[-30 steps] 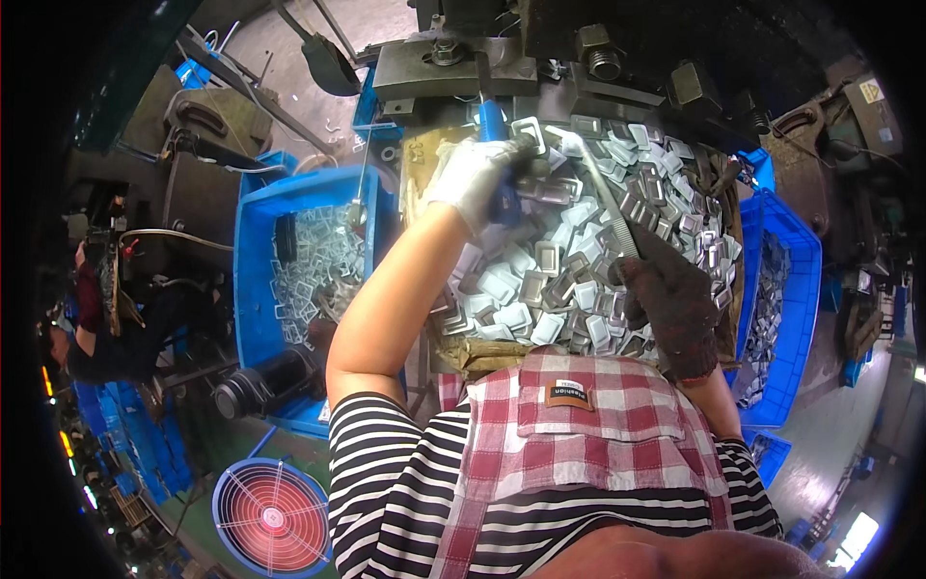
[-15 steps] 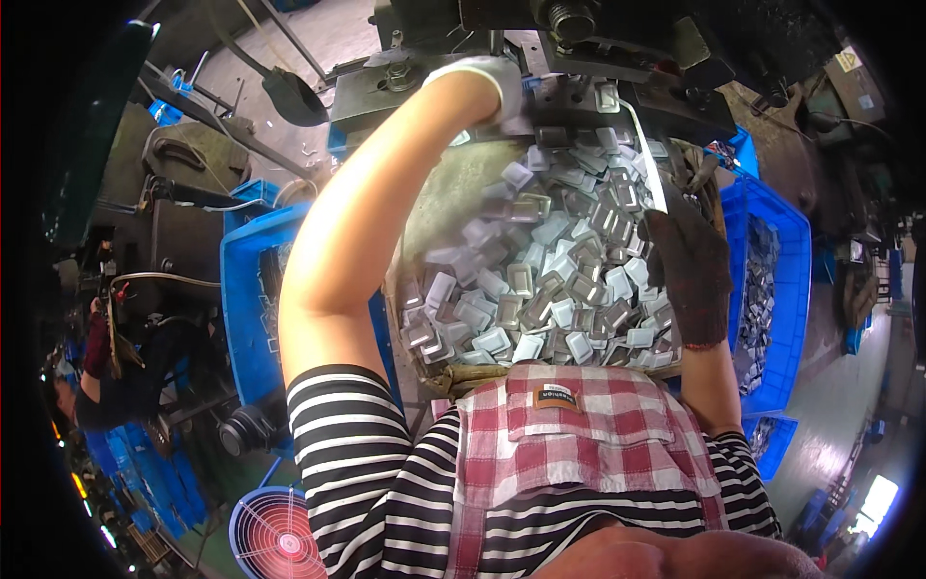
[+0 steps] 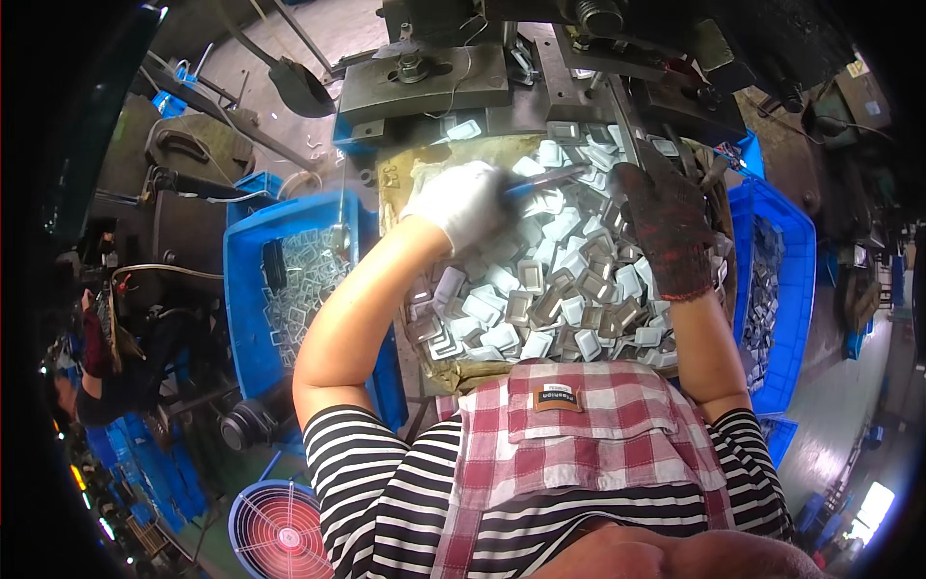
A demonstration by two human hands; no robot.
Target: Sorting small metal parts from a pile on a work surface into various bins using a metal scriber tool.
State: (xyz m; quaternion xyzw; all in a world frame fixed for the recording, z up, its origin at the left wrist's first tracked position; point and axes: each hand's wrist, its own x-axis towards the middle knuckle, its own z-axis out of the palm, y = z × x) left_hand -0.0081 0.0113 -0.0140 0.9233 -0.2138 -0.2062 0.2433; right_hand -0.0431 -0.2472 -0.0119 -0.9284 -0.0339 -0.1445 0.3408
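My left hand [image 3: 461, 206], in a white glove, is closed on a slim tool with a blue-and-grey shaft [image 3: 552, 179] that points right across the heap. My right hand [image 3: 667, 232], in a dark knitted glove, is closed around a long thin metal tool [image 3: 622, 121] that reaches forward into the machine. Below and between my hands lies a heap of small rectangular metal trays [image 3: 540, 309] with flat rims. A few loose trays [image 3: 464, 129] lie on the board by the machine's front edge. My fingertips on both tools are partly hidden.
The machine's steel block [image 3: 424, 92] and clamped plates stand just ahead. A blue bin [image 3: 246, 318] of metal pieces is at my left, another blue bin [image 3: 796, 289] at my right. A red-bladed fan [image 3: 282, 536] sits at lower left. Another person [image 3: 145, 357] is farther left.
My left hand has pulled back from the machine to above the heap, now showing the slim tool. My right hand has shifted forward and slightly left, its tool reaching into the machine.
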